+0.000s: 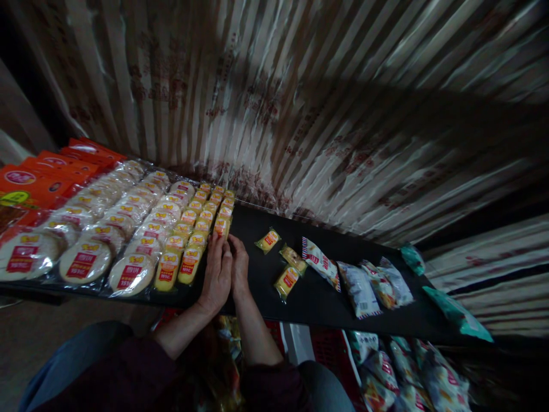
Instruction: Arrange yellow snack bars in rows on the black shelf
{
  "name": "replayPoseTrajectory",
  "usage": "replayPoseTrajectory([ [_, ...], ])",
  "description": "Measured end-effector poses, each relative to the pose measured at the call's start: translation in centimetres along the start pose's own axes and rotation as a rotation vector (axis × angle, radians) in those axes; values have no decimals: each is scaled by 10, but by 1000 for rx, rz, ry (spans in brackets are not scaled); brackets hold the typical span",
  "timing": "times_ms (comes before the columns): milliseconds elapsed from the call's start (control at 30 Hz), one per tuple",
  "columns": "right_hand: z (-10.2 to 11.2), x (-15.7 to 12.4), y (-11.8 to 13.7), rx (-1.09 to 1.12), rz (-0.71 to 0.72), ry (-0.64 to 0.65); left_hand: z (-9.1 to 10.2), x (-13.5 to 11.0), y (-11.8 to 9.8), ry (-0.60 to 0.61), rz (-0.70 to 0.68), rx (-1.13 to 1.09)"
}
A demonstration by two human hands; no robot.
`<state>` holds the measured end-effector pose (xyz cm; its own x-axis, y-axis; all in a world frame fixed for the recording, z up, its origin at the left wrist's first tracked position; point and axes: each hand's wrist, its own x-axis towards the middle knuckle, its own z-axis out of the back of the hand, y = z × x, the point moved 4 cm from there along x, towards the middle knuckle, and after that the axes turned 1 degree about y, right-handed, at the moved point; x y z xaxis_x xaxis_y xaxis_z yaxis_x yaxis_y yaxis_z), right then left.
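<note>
My left hand (217, 273) and my right hand (239, 264) rest side by side on the black shelf (317, 297), fingers stretched forward and pressed against each other. Their fingertips touch a small yellow snack packet (222, 227) at the right end of a row of like yellow packets (191, 262). I cannot see anything gripped in either hand. Left of these rows lie rows of round pale cakes in clear wrap (86, 260). Three loose yellow packets (287, 280) lie just right of my hands.
Orange-red boxes (47, 174) stand at the far left. White and red snack bags (359, 289) and green packets (457, 313) lie further right on the shelf. More bagged snacks (407, 372) fill a lower level. A striped curtain (300, 103) hangs behind.
</note>
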<state>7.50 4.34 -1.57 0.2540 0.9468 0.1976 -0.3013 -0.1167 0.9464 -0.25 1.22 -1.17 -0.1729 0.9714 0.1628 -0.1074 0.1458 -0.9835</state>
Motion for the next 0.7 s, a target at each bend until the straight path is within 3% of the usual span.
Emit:
replayPoseTrajectory([
  [333,-3,6,-11,-165,-53,59,-4,5,12,-2,-100,72],
  [700,0,9,-3,-198,-14,130,-6,5,12,89,-67,149],
])
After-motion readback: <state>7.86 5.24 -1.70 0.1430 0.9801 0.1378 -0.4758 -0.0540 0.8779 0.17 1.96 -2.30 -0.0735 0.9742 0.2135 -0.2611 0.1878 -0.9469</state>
